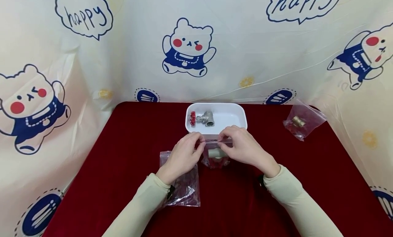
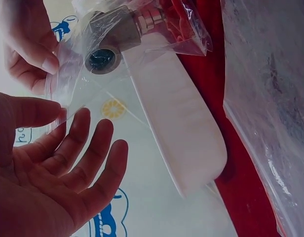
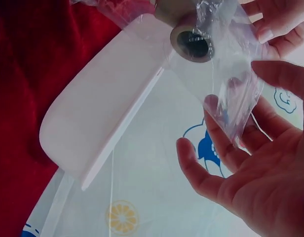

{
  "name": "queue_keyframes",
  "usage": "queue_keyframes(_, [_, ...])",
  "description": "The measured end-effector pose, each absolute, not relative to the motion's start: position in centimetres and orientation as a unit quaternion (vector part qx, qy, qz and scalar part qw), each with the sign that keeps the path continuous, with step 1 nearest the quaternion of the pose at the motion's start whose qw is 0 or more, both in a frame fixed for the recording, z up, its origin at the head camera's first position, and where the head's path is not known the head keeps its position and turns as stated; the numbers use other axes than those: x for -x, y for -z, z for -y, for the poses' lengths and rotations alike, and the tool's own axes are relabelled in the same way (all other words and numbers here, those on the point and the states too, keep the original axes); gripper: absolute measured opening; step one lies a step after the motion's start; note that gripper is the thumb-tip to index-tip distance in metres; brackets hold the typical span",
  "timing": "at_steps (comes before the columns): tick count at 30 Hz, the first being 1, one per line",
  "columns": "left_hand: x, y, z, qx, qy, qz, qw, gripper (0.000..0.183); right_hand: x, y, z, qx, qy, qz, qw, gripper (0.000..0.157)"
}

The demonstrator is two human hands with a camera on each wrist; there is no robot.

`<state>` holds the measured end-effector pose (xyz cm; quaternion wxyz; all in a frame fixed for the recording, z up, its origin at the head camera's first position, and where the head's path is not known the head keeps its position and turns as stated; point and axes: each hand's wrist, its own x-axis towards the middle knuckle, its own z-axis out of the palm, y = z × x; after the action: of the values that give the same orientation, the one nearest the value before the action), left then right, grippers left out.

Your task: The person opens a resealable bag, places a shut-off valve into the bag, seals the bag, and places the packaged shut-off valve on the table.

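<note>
Between both hands, a clear plastic zip bag [image 1: 207,161] hangs by its top edge just in front of the white tray. Inside it is a grey metal valve [image 2: 115,32] with a red handwheel [image 2: 184,22]; one round port faces the wrist cameras. My left hand [image 1: 184,155] pinches the bag's left top corner between thumb and index finger, other fingers spread. On the opposite corner, my right hand [image 1: 245,146] pinches the film the same way. Another valve [image 1: 208,118] with a red handwheel lies in the white tray [image 1: 234,115], apart from the hands.
A flat clear zip bag [image 1: 188,192] lies under the left forearm. At the far right sits a clear bag [image 1: 311,119] holding a brass fitting [image 1: 298,121] and something red. Dark red cloth [image 1: 129,155] covers the table, with a printed curtain [image 1: 230,59] behind it.
</note>
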<state>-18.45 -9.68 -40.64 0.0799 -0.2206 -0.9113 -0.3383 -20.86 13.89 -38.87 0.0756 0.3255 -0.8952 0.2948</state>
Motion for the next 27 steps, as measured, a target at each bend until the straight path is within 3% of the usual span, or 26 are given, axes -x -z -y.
queue_keyframes(10, [18.3, 41.0, 9.4, 0.222, 0.338, 0.913, 0.064, 0.004, 20.7, 39.2, -14.2, -0.321, -0.315, 0.891, 0.063, 0.006])
queue_keyframes(18, [18.3, 40.9, 9.0, 0.231, 0.326, 0.912, 0.087, 0.004, 20.8, 39.0, -14.6, -0.319, -0.316, 0.891, 0.068, 0.003])
queue_keyframes(27, [18.2, 40.9, 9.1, 0.223, 0.327, 0.915, 0.081, 0.005, 20.7, 39.2, -15.4, -0.315, -0.325, 0.890, 0.049, 0.012])
